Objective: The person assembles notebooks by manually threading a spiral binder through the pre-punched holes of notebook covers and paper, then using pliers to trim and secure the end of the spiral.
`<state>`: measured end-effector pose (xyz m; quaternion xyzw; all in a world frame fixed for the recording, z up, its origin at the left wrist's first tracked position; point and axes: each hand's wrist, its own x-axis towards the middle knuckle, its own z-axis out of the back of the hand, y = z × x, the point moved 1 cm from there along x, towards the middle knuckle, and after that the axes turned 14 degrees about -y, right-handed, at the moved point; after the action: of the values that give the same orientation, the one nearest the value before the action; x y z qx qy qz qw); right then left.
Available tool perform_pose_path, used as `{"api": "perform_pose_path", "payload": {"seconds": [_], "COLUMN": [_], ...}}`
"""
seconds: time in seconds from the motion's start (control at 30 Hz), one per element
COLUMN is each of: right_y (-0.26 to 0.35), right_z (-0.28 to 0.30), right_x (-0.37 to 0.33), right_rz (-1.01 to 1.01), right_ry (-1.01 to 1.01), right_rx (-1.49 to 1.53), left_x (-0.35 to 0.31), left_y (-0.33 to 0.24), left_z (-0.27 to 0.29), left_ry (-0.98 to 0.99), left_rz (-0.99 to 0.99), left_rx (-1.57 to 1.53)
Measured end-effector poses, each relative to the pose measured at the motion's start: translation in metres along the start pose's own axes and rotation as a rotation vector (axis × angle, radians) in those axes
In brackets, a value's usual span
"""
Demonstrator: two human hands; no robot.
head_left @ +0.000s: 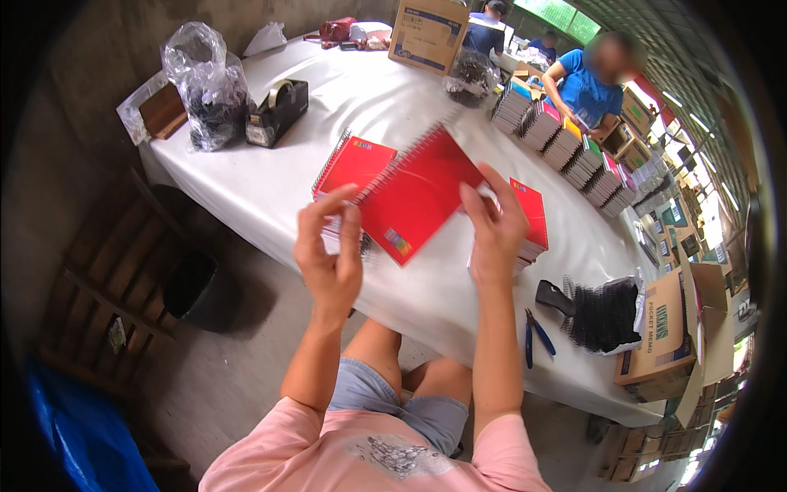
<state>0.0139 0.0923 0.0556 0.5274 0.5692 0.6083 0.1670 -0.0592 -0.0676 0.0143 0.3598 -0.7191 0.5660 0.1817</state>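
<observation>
A red spiral notebook [422, 197] is held up at a tilt over the table, its wire binding along the upper left side. My left hand [328, 254] is closed at the binding's lower end, thumb and forefinger at that corner. At the opposite edge, my right hand [496, 230] pinches the cover between thumb and fingers. Behind my left hand stands a stack of red notebooks [361, 160], partly covered by the held one. Another red stack [531, 213] sits just beyond my right hand, which hides part of it.
Blue-handled pliers [529, 338] and a pile of black wire bindings [605, 312] lie at the right, beside an open carton [656, 328]. A tape dispenser [277, 115] and plastic-bagged bindings [215, 98] stand far left. Coloured notebook stacks [561, 143] line the far right, near a person in blue [592, 86].
</observation>
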Motion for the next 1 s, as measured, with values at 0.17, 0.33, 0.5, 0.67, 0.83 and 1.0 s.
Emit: {"api": "perform_pose_path", "payload": {"seconds": [0.17,0.33,0.5,0.67,0.83,1.0], "right_y": [-0.038,-0.106,-0.114,-0.137,-0.144,-0.134], "right_z": [-0.075,-0.093,-0.099,-0.115,-0.121,-0.111], "right_x": [0.045,0.055,0.048,0.038,0.037,0.041], "right_rz": [0.096,0.182,-0.013,-0.253,-0.202,0.034], "right_ry": [0.182,0.36,0.222,0.204,0.158,0.144], "right_rx": [-0.19,-0.592,-0.325,-0.058,-0.124,-0.265], "left_x": [0.035,0.025,0.028,0.028,0.024,0.017], "left_y": [0.031,0.075,0.088,0.102,0.102,0.111], "left_z": [0.006,0.01,0.003,-0.021,-0.03,-0.034], "left_ry": [-0.067,0.14,0.004,-0.027,-0.114,-0.056], "left_rz": [-0.13,-0.009,0.075,0.38,0.38,0.375], "left_rx": [0.253,0.537,0.261,-0.009,-0.023,-0.093]}}
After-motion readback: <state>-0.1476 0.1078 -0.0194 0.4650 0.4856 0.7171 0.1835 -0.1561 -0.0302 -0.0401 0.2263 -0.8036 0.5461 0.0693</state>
